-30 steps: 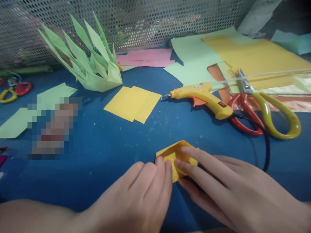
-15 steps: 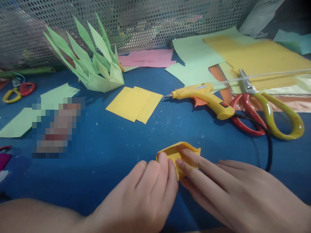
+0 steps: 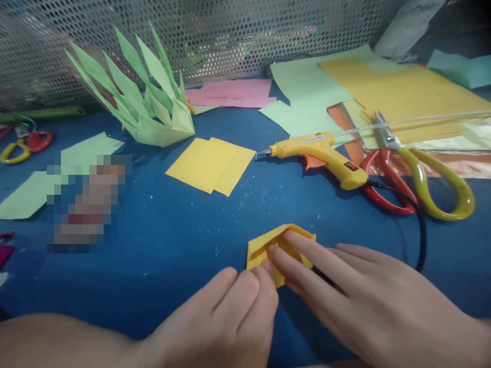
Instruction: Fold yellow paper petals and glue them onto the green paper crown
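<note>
A partly folded piece of yellow paper (image 3: 282, 253) lies on the blue tabletop in front of me. My left hand (image 3: 233, 312) is curled in a pinch at its lower left edge; the thumb is mostly hidden. From the right, my right hand (image 3: 356, 291) holds the paper, its forefinger and middle finger reaching over the folds and pressing down inside. The remaining right fingers are bent beside it. Beyond the hands, two overlapping yellow paper squares (image 3: 209, 166) rest flat. A yellow glue gun (image 3: 320, 156) lies right of them, nozzle pointing left.
Scissors with red and yellow handles (image 3: 441, 179) lie beside the glue gun cord (image 3: 424, 240). A folded green paper crown shape (image 3: 164, 128) stands at the back left, near a metal mesh panel (image 3: 230, 41). Green paper pieces (image 3: 25, 197) and other scissors (image 3: 26, 145) are at left.
My left fingers have slid down and back along the paper's edge, uncovering its left corner. The right fingertips have shifted slightly left over the folds.
</note>
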A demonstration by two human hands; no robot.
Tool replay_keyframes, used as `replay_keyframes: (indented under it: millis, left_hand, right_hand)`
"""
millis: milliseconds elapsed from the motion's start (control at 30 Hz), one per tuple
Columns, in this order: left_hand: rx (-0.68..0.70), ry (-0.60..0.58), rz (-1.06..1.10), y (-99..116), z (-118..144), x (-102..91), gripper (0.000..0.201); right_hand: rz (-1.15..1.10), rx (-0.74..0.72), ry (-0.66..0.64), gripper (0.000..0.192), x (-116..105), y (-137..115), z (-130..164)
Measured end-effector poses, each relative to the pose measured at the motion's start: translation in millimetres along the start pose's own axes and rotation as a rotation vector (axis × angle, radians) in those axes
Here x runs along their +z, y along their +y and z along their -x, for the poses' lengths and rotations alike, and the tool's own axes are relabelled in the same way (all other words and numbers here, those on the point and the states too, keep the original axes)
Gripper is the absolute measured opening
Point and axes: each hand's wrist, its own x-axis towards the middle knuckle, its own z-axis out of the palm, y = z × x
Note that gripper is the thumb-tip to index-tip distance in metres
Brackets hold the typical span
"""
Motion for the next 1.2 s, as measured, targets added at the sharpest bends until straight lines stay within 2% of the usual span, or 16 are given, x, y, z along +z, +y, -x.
replay_keyframes:
  millis: [200, 500, 633, 733, 900, 1067, 1200]
  left_hand:
    - [-0.032, -0.014, 0.033, 0.9, -0.5, -1.5, 0.019]
    - [0.054, -0.098, -0.008, -2.2, 2.9, -5.9, 0.022]
    - [0.067, -0.074, -0.003, -3.5, 1.8, -6.3, 0.025]
    - [0.093, 0.032, -0.015, -3.4, 1.9, -3.7, 0.028]
    - [0.069, 0.060, -0.011, -2.6, 2.8, 2.1, 0.029]
    - [0.064, 0.057, -0.004, -3.4, 3.9, 4.7, 0.031]
    - [0.084, 0.102, 0.007, -5.0, 3.5, 4.6, 0.035]
  right_hand:
    - [-0.026, 0.000, -0.055, 0.042, 0.9, 0.4, -9.2]
    - [-0.036, 0.000, -0.118, 0.041, 1.1, 1.0, -17.1]
    - [-0.042, 0.037, -0.141, 0.044, 1.1, 1.6, -18.0]
    - [-0.047, 0.026, -0.147, 0.042, 1.5, 2.5, -18.5]
    - [-0.057, -0.004, -0.122, 0.037, 0.7, 3.0, -19.2]
    - [-0.148, 0.036, -0.090, 0.036, 1.0, 4.0, -18.3]
    - [-0.170, 0.056, 0.097, 0.029, 1.3, 11.6, -17.3]
